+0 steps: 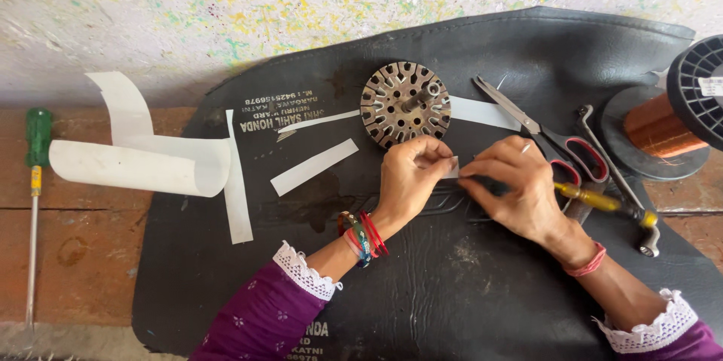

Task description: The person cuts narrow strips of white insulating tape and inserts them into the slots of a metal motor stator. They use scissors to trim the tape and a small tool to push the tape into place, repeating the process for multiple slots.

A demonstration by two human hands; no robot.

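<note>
A black mat (452, 278) covers the desk (75, 255). Both hands, left (407, 180) and right (516, 184), pinch a small paper strip (452, 169) taut between them, just below the slotted metal core (405, 103).

The small white strip (452, 168) pinched between the left hand (410, 180) and the right hand (516, 184) is mostly covered by the fingers, so its length and shape cannot be told. The copper wire spool (678, 116) at the far right is cut off by the picture's edge, and the scissors (542, 135) and the yellow-handled tool (602, 201) run partly under the right hand. Both purple sleeves (260, 319) leave the frame at the near edge, as does the black mat (444, 286), and the green screwdriver's (34, 180) tip at the near left is too blurred to make out.
</note>
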